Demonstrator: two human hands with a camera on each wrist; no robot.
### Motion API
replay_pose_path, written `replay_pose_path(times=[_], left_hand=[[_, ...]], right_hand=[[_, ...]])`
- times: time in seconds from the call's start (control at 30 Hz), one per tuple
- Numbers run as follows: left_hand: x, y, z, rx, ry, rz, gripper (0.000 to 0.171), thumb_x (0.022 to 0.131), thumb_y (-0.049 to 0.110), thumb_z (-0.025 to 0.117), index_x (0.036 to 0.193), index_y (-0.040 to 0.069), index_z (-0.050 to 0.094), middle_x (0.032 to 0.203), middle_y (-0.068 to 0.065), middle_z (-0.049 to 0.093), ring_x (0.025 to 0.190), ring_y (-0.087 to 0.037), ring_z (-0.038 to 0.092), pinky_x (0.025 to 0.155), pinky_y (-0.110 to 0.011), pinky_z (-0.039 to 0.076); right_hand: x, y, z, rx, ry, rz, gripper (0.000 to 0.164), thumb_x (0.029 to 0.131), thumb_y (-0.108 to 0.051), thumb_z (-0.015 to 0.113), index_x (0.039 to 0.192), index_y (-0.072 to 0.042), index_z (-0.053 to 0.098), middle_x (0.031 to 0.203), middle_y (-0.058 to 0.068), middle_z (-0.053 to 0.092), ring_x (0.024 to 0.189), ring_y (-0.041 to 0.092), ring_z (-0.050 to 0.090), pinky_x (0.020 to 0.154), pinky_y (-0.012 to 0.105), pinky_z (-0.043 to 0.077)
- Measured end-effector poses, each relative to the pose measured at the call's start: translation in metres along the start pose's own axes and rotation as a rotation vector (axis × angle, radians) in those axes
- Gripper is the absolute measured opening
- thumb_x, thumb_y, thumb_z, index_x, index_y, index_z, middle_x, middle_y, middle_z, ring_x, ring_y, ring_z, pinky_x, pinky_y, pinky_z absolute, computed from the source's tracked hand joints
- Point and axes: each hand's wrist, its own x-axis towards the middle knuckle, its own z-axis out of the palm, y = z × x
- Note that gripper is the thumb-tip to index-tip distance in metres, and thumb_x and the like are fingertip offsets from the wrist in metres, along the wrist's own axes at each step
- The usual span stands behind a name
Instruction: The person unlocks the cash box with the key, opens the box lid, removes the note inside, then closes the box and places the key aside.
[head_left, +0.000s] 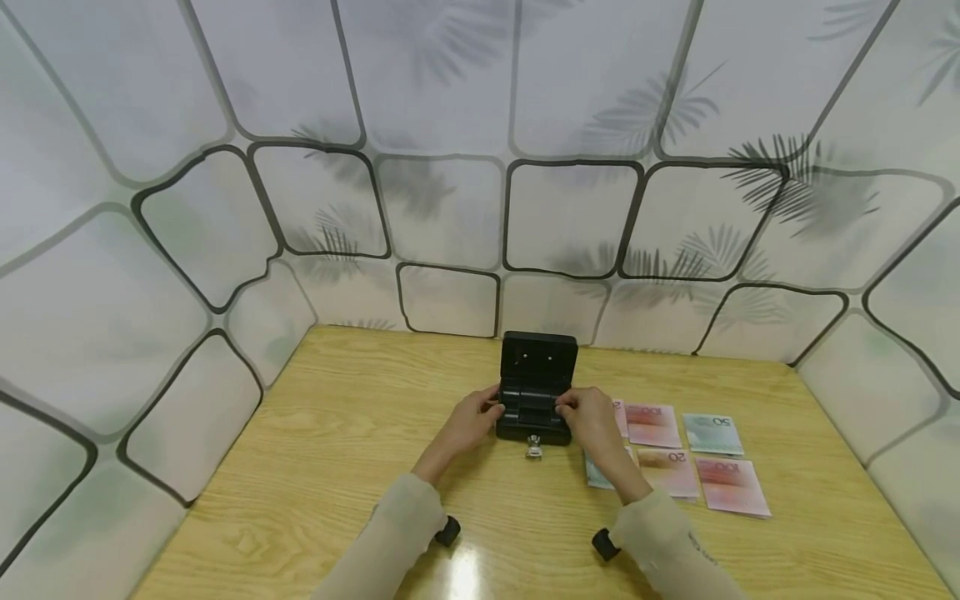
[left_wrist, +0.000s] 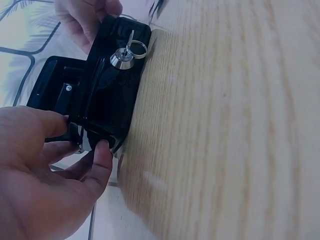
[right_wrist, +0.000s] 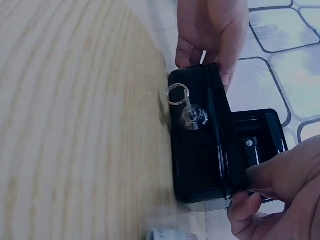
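A small black cash box [head_left: 517, 434] stands on the table with its lid [head_left: 538, 358] raised at the back. Black compartments show inside it. A key with a metal ring [left_wrist: 137, 49] sits in the round silver lock [right_wrist: 194, 118] on its front. My left hand [head_left: 468, 421] holds the box's left end, fingers against the side and rim. At the opposite end my right hand [head_left: 592, 421] pinches the right rim between thumb and finger. Whether that rim belongs to an inner tray, I cannot tell.
Right of the box lie several banknotes in two rows: a red 100 [head_left: 652, 425], a green 50 [head_left: 712, 434], a brown 20 [head_left: 666, 472] and another 100 [head_left: 732, 485]. My right arm partly covers others. A patterned wall [head_left: 450, 208] rises behind the wooden table [head_left: 337, 442].
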Motion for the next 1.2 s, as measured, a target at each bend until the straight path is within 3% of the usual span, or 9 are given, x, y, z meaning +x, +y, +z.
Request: replay_pose_path(times=[0.47,0.83,1.07,1.2], left_hand=[[0.003,-0.002,0.001,0.009,-0.007,0.009,0.05,0.103,0.007,0.059,0.15,-0.006,0.048,0.132,-0.027,0.06,0.118,-0.037,0.061,0.099,-0.05,0.049],[0.006,-0.002,0.001,0.0,-0.008,-0.063,0.05,0.103,0.009,0.061,0.151,-0.003,0.049,0.135,-0.027,0.059,0.122,-0.036,0.061,0.099,-0.047,0.051],[0.006,0.002,0.001,0.017,-0.011,-0.075,0.051,0.104,0.009,0.061,0.152,-0.002,0.048,0.134,-0.026,0.06,0.117,-0.033,0.062,0.091,-0.043,0.052],[0.006,0.003,0.002,0.024,-0.008,-0.081,0.051,0.104,0.008,0.06,0.152,-0.003,0.048,0.133,-0.027,0.059,0.118,-0.035,0.061,0.093,-0.045,0.052]], right_hand=[[0.0,0.006,0.004,-0.002,0.008,-0.006,0.005,0.088,0.001,0.076,0.086,-0.001,0.08,0.086,0.012,0.076,0.09,0.036,0.071,0.082,0.052,0.055],[0.0,0.01,0.006,-0.01,-0.01,0.01,0.005,0.09,-0.001,0.076,0.088,-0.002,0.081,0.086,0.013,0.074,0.082,0.03,0.068,0.072,0.047,0.055],[0.001,0.011,0.005,-0.013,-0.022,0.004,0.004,0.09,-0.002,0.077,0.087,-0.002,0.08,0.085,0.011,0.074,0.081,0.029,0.068,0.073,0.047,0.055],[0.002,0.011,0.005,-0.015,-0.031,0.011,0.005,0.091,-0.003,0.077,0.088,-0.003,0.08,0.084,0.01,0.074,0.08,0.028,0.067,0.072,0.045,0.054]])
